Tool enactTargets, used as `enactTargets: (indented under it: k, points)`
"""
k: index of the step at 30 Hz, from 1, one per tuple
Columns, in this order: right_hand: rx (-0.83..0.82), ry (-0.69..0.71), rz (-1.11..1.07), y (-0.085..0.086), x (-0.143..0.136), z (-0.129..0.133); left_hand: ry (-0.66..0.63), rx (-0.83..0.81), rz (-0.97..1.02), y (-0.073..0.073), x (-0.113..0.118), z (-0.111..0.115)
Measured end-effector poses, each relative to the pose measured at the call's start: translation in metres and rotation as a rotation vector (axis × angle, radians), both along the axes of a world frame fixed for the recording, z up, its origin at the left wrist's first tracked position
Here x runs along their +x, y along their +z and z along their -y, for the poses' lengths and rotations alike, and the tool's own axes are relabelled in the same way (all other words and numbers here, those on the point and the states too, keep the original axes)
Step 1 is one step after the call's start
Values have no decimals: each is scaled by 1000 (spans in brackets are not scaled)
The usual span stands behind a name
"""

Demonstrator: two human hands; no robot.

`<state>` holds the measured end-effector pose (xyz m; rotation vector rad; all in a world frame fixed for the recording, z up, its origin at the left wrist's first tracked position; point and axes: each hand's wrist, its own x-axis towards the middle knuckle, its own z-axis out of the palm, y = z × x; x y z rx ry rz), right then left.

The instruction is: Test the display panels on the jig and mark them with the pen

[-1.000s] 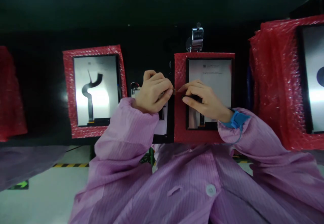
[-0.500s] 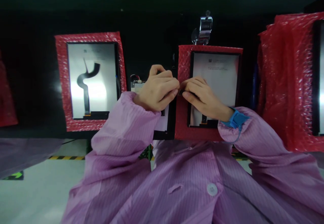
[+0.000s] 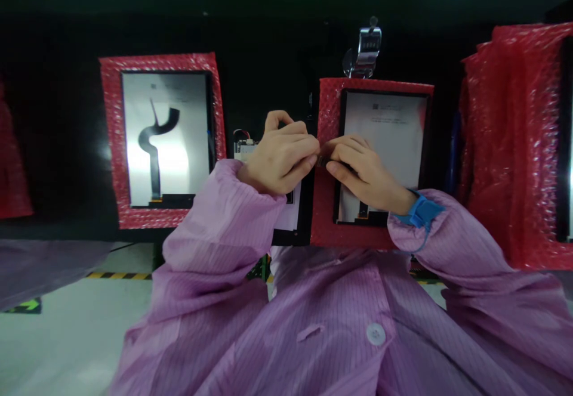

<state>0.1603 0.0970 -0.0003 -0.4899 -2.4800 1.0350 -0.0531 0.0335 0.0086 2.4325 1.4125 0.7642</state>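
My left hand [image 3: 284,154] is closed, thumb and fingers pinched together at the left edge of the red bubble-wrap sheet [image 3: 326,220]. What the pinch holds is hidden. Just right of it, my right hand [image 3: 356,166] bends over a display panel [image 3: 389,139] lying on that sheet. A small dark strip end shows between the fingertips of both hands. The panel's dark flex cable [image 3: 363,210] rises from its lower edge and passes under my right hand. Beneath my left forearm lies a white-faced board [image 3: 244,148] with thin wires, partly covered.
Left of me, another display panel [image 3: 179,101] with a curled flex cable [image 3: 154,169] lies on red bubble wrap. A metal tally counter [image 3: 369,44] stands behind the right panel. Stacked red bubble wrap [image 3: 496,145] and a blue pen-like object [image 3: 453,151] are at right.
The whole view has shifted slightly, with the table things a little further right. My hands keep nearly the same pose, with a slightly wider gap between the fingertips.
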Motion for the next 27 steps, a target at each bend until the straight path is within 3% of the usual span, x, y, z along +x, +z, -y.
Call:
enactTargets:
  k: [14,21,27]
  points:
    - [54,-5,-28,-4,-1,1,-27,-43,-20,3,-1,0]
    - [-30,15,9,-3,-1,-3,-40,46,-24,-3,0,0]
    - [-47,32,-1,-3,-1,-6,-4,-15,-30,0,0,1]
